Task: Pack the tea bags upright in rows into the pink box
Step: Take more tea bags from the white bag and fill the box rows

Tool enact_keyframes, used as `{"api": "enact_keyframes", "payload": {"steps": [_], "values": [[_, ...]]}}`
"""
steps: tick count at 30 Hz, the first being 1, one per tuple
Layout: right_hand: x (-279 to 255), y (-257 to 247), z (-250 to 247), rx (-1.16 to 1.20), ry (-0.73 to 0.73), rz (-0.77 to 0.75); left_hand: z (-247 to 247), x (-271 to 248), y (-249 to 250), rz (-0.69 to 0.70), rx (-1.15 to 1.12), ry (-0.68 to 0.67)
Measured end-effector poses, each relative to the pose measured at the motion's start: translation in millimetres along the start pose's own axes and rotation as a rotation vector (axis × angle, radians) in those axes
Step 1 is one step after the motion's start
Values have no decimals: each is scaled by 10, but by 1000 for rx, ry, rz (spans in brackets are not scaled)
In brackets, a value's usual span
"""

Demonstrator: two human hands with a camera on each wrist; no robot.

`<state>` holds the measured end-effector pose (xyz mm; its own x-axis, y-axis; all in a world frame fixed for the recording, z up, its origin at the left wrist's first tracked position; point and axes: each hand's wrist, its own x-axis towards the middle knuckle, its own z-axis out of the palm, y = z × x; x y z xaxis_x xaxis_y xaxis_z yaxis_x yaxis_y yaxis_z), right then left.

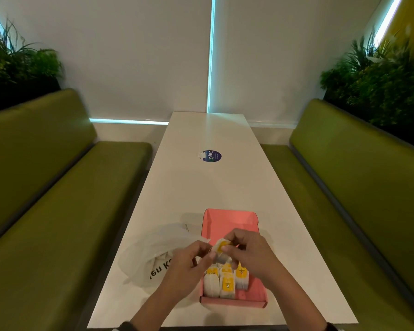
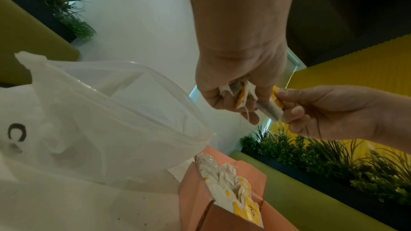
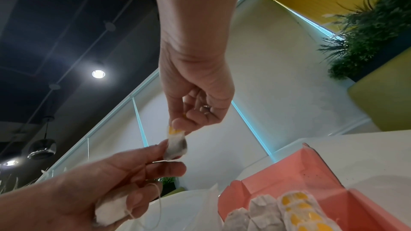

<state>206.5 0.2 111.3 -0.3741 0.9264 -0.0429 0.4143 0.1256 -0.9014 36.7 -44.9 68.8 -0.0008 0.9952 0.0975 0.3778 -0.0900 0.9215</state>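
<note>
The pink box [image 1: 232, 302] lies open on the white table [image 1: 208, 182], its near half holding several upright tea bags [image 1: 227, 283] with yellow tags. Both hands hover over the box. My right hand [image 1: 227, 247] pinches one tea bag [image 3: 175, 145] by its yellow tag. My left hand [image 1: 204, 253] pinches that bag's lower end and keeps another tea bag [image 3: 111, 212] curled in its palm, string dangling. In the left wrist view, the left hand [image 2: 240, 104] meets the right hand [image 2: 281, 104] at the shared bag [image 2: 272, 111], above the pink box [image 2: 195, 191].
A crumpled clear plastic bag [image 1: 158, 249] lies just left of the box. A round blue sticker [image 1: 212, 156] sits farther up the table. Green benches [image 1: 58, 199] [image 1: 356, 187] flank the narrow table, with plants behind them.
</note>
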Motion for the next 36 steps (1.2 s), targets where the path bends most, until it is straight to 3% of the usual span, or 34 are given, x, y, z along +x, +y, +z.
{"api": "enact_keyframes", "payload": {"steps": [8,23,28,33,36], "values": [[0,39,13,-7,-31,8,16,-6,87,6,-74,20],[0,43,-7,-269,-34,-33,9,-1,130,-110,-121,178],[7,44,-23,-331,-45,-28,2,23,99,-125,-50,288],[9,65,-6,-352,-7,-72,14,-1,97,-12,247,121],[13,61,-2,-255,1,-70,20,3,108,-12,187,89]]}}
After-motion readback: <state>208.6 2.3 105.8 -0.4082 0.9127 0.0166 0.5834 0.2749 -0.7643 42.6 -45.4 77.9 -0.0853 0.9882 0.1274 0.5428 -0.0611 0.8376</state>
